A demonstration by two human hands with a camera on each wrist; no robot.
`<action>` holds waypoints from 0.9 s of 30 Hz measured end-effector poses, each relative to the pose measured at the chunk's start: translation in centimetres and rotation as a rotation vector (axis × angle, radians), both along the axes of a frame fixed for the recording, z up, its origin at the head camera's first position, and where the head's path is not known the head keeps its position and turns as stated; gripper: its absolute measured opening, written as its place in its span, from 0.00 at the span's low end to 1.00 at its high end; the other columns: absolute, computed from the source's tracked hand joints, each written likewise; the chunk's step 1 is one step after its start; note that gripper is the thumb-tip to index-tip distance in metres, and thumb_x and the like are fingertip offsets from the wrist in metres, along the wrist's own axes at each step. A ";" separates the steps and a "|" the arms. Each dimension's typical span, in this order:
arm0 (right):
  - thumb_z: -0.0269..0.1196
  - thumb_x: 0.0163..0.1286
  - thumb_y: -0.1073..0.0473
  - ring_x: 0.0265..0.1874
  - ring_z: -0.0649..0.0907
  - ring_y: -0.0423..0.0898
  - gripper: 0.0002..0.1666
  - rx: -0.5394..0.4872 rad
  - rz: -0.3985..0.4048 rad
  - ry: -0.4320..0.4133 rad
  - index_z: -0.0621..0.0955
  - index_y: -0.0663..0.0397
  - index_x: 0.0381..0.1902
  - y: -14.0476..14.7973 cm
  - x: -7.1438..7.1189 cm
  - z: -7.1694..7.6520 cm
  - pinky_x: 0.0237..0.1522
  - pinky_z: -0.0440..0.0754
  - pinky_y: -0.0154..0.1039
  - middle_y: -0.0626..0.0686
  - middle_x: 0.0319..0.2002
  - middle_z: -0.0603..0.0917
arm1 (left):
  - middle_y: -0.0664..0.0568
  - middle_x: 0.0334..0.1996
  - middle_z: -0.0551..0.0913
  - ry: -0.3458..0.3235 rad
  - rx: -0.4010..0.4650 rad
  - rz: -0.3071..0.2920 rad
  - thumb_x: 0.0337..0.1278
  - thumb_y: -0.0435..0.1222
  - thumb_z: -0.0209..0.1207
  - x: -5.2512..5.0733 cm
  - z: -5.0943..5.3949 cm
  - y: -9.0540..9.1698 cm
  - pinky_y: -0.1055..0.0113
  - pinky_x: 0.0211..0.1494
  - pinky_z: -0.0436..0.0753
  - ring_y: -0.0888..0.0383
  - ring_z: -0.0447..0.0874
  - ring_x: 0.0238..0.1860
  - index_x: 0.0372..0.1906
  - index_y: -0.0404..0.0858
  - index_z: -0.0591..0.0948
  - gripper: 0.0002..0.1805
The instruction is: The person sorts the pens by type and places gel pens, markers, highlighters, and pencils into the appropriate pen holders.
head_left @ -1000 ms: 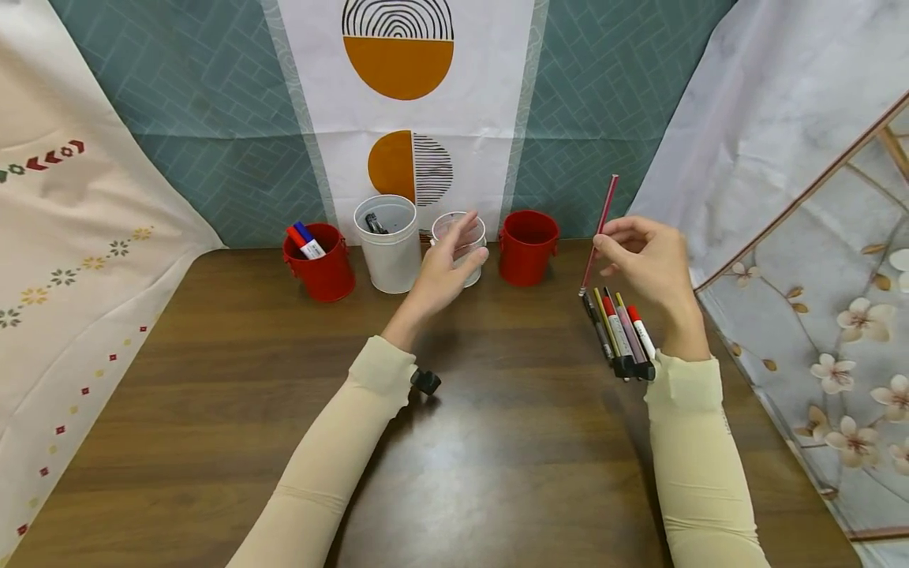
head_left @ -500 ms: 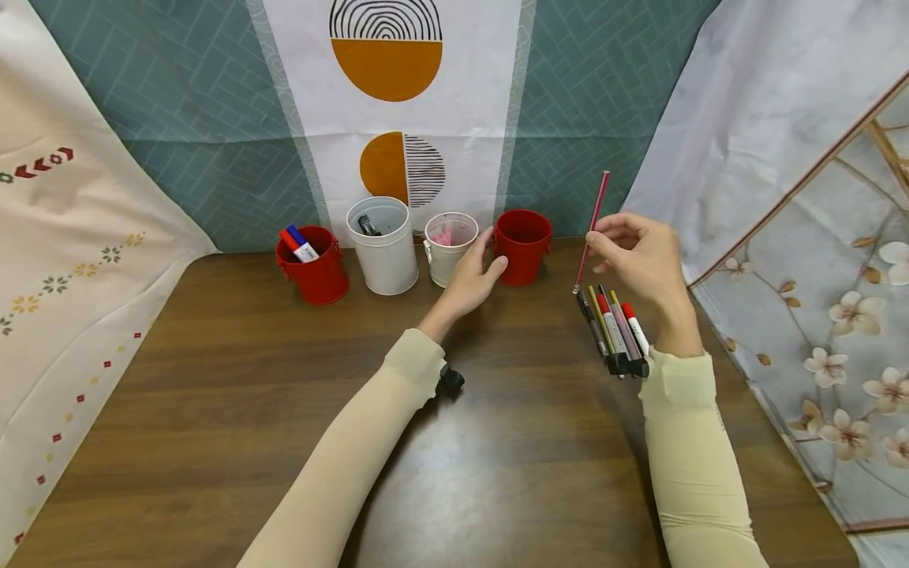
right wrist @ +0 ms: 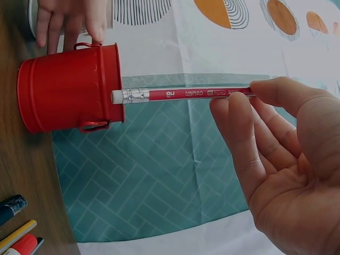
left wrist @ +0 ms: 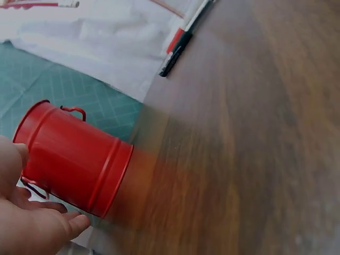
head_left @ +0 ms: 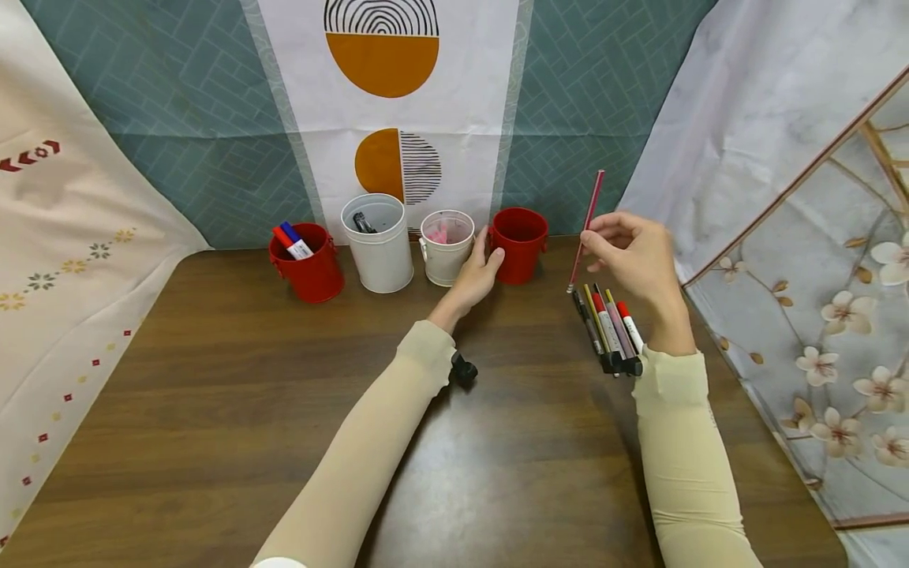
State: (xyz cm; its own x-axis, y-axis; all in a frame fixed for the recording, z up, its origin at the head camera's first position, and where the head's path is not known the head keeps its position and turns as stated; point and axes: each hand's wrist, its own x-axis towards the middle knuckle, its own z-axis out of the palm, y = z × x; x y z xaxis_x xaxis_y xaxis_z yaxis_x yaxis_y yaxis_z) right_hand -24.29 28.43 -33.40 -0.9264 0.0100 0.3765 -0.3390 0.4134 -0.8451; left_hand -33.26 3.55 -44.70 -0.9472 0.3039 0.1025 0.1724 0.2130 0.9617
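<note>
Moved since a second ago: your left hand [head_left: 474, 276], from in front of the small white bucket [head_left: 446, 264] to the near left side of the rightmost red bucket [head_left: 520, 260]. Your right hand looks about as it was.

Key relation: your right hand holds the red pencil [right wrist: 183, 94] to the right of the rightmost red bucket. Its long axis runs near upright, the top leaning right, eraser end down. In the right wrist view the eraser overlaps the bucket's rim, but the head view shows them apart, the eraser low, beside the bucket rather than over its mouth. Your left hand is nearer that bucket.

Hands: your right pinches the pencil between thumb and fingertips; your left is loosely spread at the bucket's side, holding nothing you could call gripped. Firm contact: cannot tell.

Containers: leftmost red bucket [head_left: 312, 276] has a red-capped marker [head_left: 282, 237] and a blue-capped marker [head_left: 293, 234]; large white bucket [head_left: 383, 260], dark items; small white bucket, something pink, unclear. You can make out no contents in the rightmost red bucket. Loose pens [head_left: 604, 320] lie below your right hand.
</note>
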 end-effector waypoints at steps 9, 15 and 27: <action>0.72 0.71 0.62 0.22 0.89 0.41 0.11 -0.026 0.023 0.003 0.87 0.65 0.46 -0.4 -0.1 0.0 0.27 0.89 0.37 0.51 0.32 0.91 | 0.49 0.87 0.51 -0.004 0.135 -0.011 0.87 0.42 0.46 -0.5 -0.7 0.2 0.62 0.85 0.56 0.56 0.49 0.86 0.88 0.46 0.46 0.36; 0.72 0.72 0.61 0.25 0.89 0.42 0.11 -0.020 0.017 -0.006 0.87 0.64 0.46 -0.6 0.1 0.2 0.28 0.90 0.39 0.53 0.33 0.91 | 0.48 0.86 0.53 -0.002 0.127 -0.009 0.87 0.40 0.46 -0.6 -1.0 0.6 0.62 0.85 0.59 0.56 0.52 0.85 0.88 0.49 0.45 0.37; 0.73 0.72 0.55 0.26 0.89 0.45 0.13 0.006 0.004 -0.010 0.88 0.59 0.46 -1.9 -0.1 -0.2 0.31 0.91 0.39 0.58 0.37 0.90 | 0.46 0.84 0.59 0.030 0.066 0.043 0.86 0.38 0.47 -0.8 -1.3 0.9 0.62 0.84 0.61 0.53 0.59 0.83 0.87 0.42 0.48 0.35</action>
State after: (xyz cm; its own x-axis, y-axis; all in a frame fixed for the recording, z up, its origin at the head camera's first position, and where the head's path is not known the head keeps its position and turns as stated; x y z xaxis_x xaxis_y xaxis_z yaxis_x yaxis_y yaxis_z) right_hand -24.40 26.52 -33.58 -0.9303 0.0040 0.3668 -0.3319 0.4170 -0.8461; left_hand -34.02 4.45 -46.03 -0.9555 0.2541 0.1497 0.1935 0.1568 0.9685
